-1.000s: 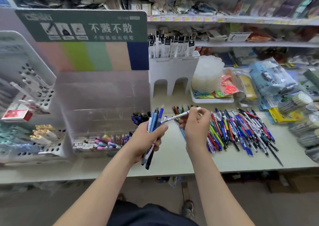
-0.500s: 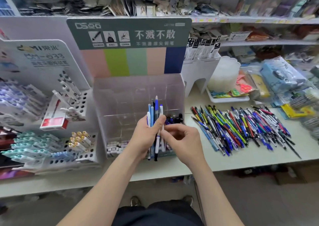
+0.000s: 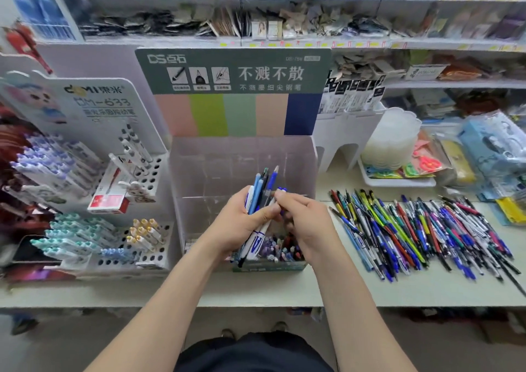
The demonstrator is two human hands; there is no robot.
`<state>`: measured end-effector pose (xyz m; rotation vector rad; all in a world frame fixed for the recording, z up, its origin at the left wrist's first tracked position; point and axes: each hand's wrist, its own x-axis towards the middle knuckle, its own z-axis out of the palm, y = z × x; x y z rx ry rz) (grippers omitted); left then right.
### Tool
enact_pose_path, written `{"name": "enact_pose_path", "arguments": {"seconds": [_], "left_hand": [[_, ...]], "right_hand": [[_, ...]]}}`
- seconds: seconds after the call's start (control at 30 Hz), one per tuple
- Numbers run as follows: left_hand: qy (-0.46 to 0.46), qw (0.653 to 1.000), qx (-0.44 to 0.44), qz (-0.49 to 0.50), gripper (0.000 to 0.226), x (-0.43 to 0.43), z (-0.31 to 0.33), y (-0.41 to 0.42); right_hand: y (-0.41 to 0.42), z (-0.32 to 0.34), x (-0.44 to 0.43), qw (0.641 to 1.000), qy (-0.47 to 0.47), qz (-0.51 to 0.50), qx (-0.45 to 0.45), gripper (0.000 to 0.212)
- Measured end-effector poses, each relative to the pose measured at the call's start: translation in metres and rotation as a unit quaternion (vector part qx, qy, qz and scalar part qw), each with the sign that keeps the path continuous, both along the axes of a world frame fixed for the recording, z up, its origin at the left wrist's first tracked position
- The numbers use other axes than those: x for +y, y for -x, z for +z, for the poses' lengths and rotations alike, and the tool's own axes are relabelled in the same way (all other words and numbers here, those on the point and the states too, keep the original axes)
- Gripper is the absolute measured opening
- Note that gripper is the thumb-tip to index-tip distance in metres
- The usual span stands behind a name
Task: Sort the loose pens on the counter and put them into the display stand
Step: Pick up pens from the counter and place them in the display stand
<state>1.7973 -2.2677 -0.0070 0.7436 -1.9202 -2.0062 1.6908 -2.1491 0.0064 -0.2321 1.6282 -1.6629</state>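
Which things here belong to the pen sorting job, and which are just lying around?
Job: bundle of pens, gripped by left hand and pinched by right hand; loose pens on counter; clear display stand.
Lying about: white pen rack, red box, stacked plastic tubs, scissors packet.

The left hand (image 3: 242, 223) covers the middle of the bundle of pens (image 3: 257, 186) it grips, and the fingertips of the right hand (image 3: 308, 223) are tucked against that bundle, so whether they pinch a pen cannot be told. Both hands hide most of the front compartment of the display stand (image 3: 242, 164) just behind them. Right of the right hand, the outermost loose pens (image 3: 421, 229) run off the picture's edge, their markings too small to read.
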Motion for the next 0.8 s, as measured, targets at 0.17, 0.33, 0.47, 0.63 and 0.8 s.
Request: {"name": "enact_pose_path", "arguments": {"seconds": [0.17,0.33,0.47,0.63,0.8], "left_hand": [[0.064,0.986,-0.038,0.147,0.022,-0.005,-0.004,0.000],[0.038,0.953,0.004,0.301,0.011,-0.016,-0.012,-0.018],[0.026,0.934,0.014,0.356,0.013,-0.036,-0.016,-0.041],[0.008,0.943,-0.026,0.332,0.013,-0.064,-0.019,-0.070],[-0.088,0.962,-0.013,0.258,0.010,-0.080,-0.015,-0.091]], "right_hand": [[0.010,0.007,-0.016,0.987,0.031,-0.050,0.149,0.027],[0.006,0.021,-0.031,0.945,0.079,-0.128,0.290,0.023],[-0.014,0.018,-0.068,0.923,0.116,-0.118,0.346,0.013],[-0.042,-0.007,-0.116,0.910,0.102,0.028,0.400,0.010],[-0.050,-0.044,-0.139,0.806,-0.027,0.209,0.554,0.003]]}}
